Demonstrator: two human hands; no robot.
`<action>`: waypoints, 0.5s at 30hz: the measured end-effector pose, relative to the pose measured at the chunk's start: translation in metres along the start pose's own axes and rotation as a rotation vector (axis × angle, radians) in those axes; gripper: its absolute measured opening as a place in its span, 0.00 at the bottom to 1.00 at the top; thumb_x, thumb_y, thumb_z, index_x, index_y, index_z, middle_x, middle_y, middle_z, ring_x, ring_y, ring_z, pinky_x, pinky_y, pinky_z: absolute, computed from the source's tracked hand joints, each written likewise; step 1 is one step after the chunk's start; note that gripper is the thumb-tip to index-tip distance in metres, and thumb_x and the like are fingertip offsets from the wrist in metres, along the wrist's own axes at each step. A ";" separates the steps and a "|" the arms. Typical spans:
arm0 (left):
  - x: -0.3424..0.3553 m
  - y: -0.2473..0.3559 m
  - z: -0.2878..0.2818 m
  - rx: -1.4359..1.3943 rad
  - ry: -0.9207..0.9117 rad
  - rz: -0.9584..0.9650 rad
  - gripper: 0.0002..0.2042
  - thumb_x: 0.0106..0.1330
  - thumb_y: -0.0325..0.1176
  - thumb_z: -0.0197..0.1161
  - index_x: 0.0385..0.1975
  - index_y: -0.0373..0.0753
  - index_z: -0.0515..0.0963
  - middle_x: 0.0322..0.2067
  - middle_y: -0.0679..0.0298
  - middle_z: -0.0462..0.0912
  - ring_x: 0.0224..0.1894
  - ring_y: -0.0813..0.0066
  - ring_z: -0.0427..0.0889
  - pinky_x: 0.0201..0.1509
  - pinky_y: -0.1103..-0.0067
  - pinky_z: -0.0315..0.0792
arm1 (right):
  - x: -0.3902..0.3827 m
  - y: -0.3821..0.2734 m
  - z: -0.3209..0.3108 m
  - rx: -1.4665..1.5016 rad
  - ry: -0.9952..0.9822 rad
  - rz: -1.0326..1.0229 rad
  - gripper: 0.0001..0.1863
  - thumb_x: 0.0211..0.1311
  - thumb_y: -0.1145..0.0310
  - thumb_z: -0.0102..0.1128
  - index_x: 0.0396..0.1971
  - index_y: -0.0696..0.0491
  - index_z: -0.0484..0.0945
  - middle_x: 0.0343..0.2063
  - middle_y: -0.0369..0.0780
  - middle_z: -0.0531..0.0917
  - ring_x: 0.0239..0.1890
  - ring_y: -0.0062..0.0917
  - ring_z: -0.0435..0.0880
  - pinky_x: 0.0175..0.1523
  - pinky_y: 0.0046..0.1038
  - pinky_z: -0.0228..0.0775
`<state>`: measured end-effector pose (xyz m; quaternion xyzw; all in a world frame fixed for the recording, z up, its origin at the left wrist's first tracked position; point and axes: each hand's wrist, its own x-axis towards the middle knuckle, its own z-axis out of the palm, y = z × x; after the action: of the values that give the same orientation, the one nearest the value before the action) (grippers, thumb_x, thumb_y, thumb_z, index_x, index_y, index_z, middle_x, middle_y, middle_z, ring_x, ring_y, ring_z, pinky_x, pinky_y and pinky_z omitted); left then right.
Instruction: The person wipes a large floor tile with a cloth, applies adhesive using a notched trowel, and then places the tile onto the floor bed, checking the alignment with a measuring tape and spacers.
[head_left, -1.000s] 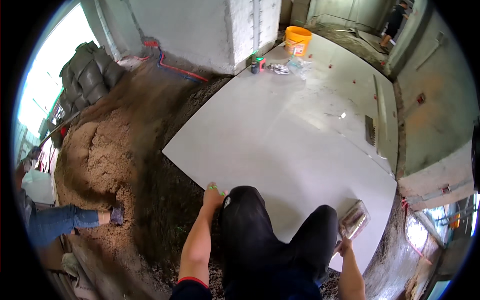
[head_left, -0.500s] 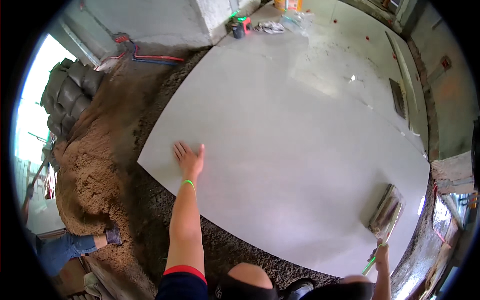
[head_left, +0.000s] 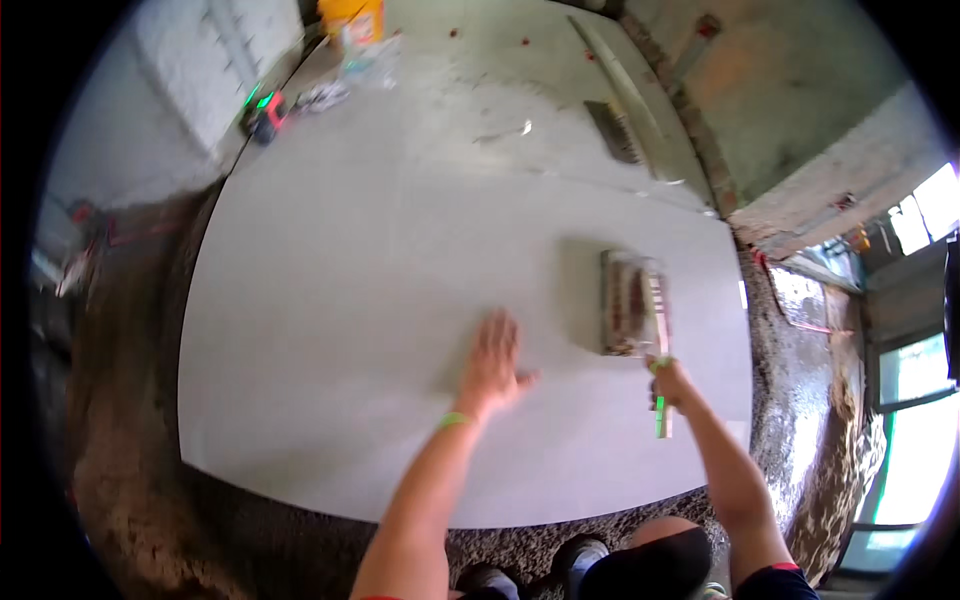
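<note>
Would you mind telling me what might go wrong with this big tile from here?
The left hand presses flat on the tile, which lies on a loose mortar bed: uneven weight may tilt it. The right hand holds a tool over the tile; striking hard near the right edge may crack it.

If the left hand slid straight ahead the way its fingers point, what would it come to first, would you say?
The left hand lies flat on the large pale tile, fingers pointing up the picture. Ahead is only bare tile up to its far edge; the notched trowel in the right hand sits off to the side, so the way looks free.
</note>
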<state>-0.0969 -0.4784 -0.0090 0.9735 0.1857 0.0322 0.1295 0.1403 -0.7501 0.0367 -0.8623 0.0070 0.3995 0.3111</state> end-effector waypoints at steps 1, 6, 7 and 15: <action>-0.013 0.041 0.010 -0.128 -0.051 0.074 0.47 0.59 0.61 0.56 0.69 0.30 0.50 0.72 0.50 0.47 0.74 0.55 0.42 0.77 0.63 0.35 | -0.001 -0.010 0.001 0.061 -0.034 -0.019 0.13 0.66 0.58 0.54 0.34 0.54 0.72 0.15 0.38 0.73 0.16 0.27 0.75 0.19 0.38 0.74; -0.116 0.166 0.046 -0.234 -0.431 0.666 0.43 0.63 0.52 0.55 0.72 0.38 0.42 0.74 0.59 0.37 0.76 0.66 0.35 0.77 0.69 0.32 | -0.058 -0.041 0.024 -0.207 -0.011 0.037 0.17 0.63 0.67 0.50 0.50 0.57 0.69 0.34 0.54 0.77 0.33 0.42 0.83 0.34 0.41 0.78; -0.133 0.181 0.054 0.152 -0.403 0.836 0.41 0.64 0.50 0.53 0.72 0.39 0.42 0.74 0.59 0.37 0.76 0.67 0.36 0.77 0.69 0.33 | -0.061 -0.010 0.027 -0.217 -0.013 0.020 0.17 0.65 0.64 0.50 0.50 0.56 0.70 0.29 0.51 0.78 0.28 0.40 0.83 0.31 0.40 0.78; -0.069 0.093 0.033 -0.017 0.141 -0.442 0.33 0.66 0.43 0.49 0.65 0.26 0.56 0.69 0.45 0.52 0.72 0.50 0.49 0.74 0.59 0.44 | -0.125 0.043 0.059 0.160 -0.178 0.076 0.23 0.71 0.52 0.47 0.40 0.62 0.70 0.18 0.36 0.74 0.17 0.20 0.73 0.19 0.26 0.68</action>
<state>-0.1245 -0.5954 -0.0172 0.9034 0.4027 0.0727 0.1283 0.0035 -0.7822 0.0722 -0.7951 0.0441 0.4841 0.3627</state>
